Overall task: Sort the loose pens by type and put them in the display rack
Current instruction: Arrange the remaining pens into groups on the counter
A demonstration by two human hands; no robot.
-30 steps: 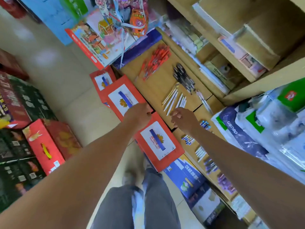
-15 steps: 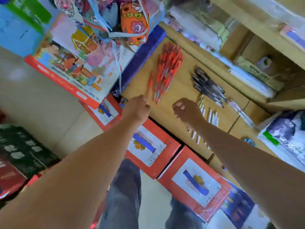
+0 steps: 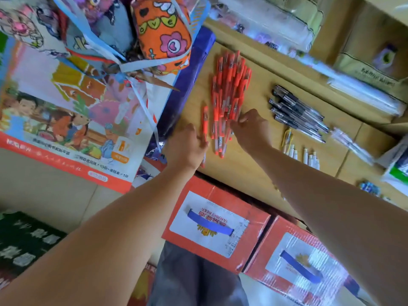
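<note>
A pile of red pens [image 3: 229, 89] lies on the wooden shelf [image 3: 242, 168]. One red pen [image 3: 205, 119] lies apart at the pile's left. My left hand [image 3: 186, 147] has its fingers curled over the lower part of this single pen. My right hand [image 3: 252, 129] is at the pile's lower right edge, with bent fingertips and thumb pinching the ends of the red pens there. Further right lie a row of black pens [image 3: 295, 109], several white pens [image 3: 308, 154] and some clear pens [image 3: 351, 141].
A large colourful picture box [image 3: 66, 120] with an orange pouch [image 3: 163, 34] on top stands left of the shelf. Red cartons [image 3: 212, 226] sit on the floor below the shelf edge. Packaged stationery [image 3: 364, 69] fills the back of the shelf.
The view has swung closer to the shelf. Both hands moved forward from the shelf's front edge to the red pens; the left reached the single pen, the right the pile.
</note>
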